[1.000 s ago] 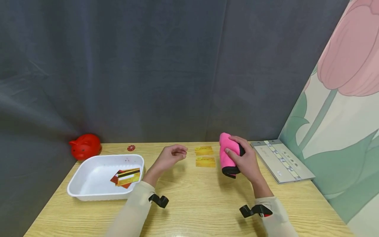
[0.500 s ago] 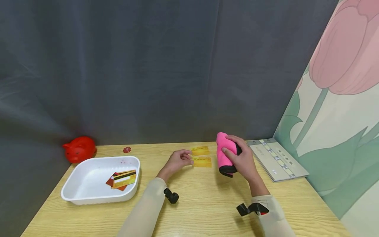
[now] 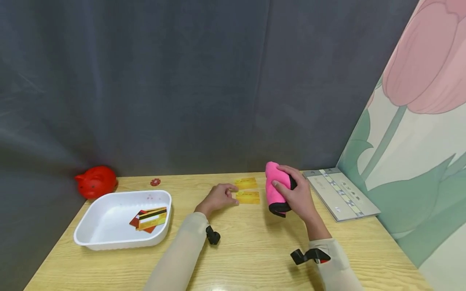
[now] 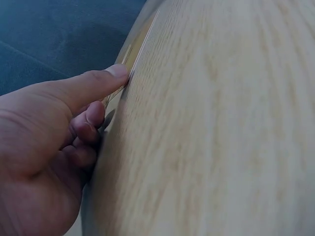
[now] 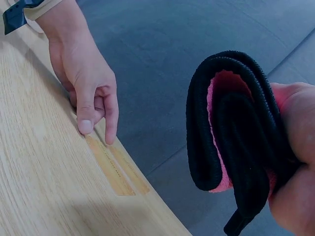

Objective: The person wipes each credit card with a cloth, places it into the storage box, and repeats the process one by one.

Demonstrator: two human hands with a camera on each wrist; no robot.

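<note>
Having drifted right since a second ago, when it was short of the cards, a person's left hand (image 3: 217, 198) now reaches the left end of the nearer gold card (image 3: 248, 197), which lies flat near the back edge of the wooden worktop (image 3: 247, 254). Thumb and index finger stand apart at that card's two left corners, the other fingers curled inward; from where I stand, I cannot tell whether the thumb presses down. Just beyond, a second gold card (image 3: 246, 183) lies parallel, closer still to the back edge.

At right, the right hand (image 3: 299, 198) firmly grips a folded pink cloth (image 3: 273, 184) trimmed in black, thumb on one side and fingers round the other; it appears raised above the worktop, much as before.

Near the worktop's left edge, a white tray (image 3: 120, 245) holds a small pile of cards (image 3: 154, 219), a gold one with a black stripe on top, against its right side. Behind it, a red pig (image 3: 96, 182) occupies the back left corner, with a red chip (image 3: 155, 182) along the back edge. A pale booklet (image 3: 327, 202) lies toward the back right corner, before a dark curtain (image 3: 182, 89).
</note>
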